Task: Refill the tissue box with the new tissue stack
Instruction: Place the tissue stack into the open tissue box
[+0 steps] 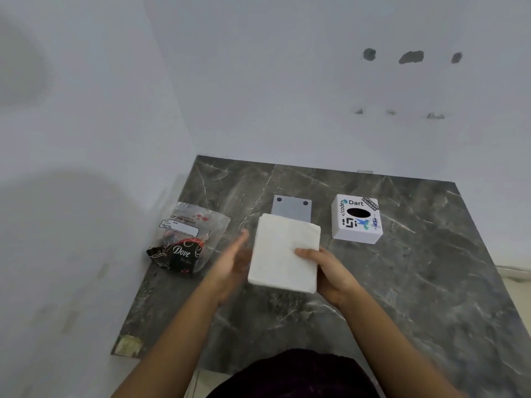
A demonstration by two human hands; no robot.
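A thick white tissue stack (283, 252) is held above the dark marble counter (416, 282), tilted toward me. My right hand (330, 274) grips its lower right corner, thumb on top. My left hand (232, 262) is open beside the stack's left edge, fingers stretched; whether it touches the stack is unclear. The white cube tissue box cover (356, 218), with stickers and a dark oval slot on top, stands at the right rear. A grey flat base plate (291, 208) with two dark dots lies behind the stack, partly hidden by it.
An empty plastic wrapper (186, 239) with "Dove" print lies crumpled at the left, by the wall. White walls close the counter at the left and rear. The counter's right edge drops off near a pale ledge (514, 271).
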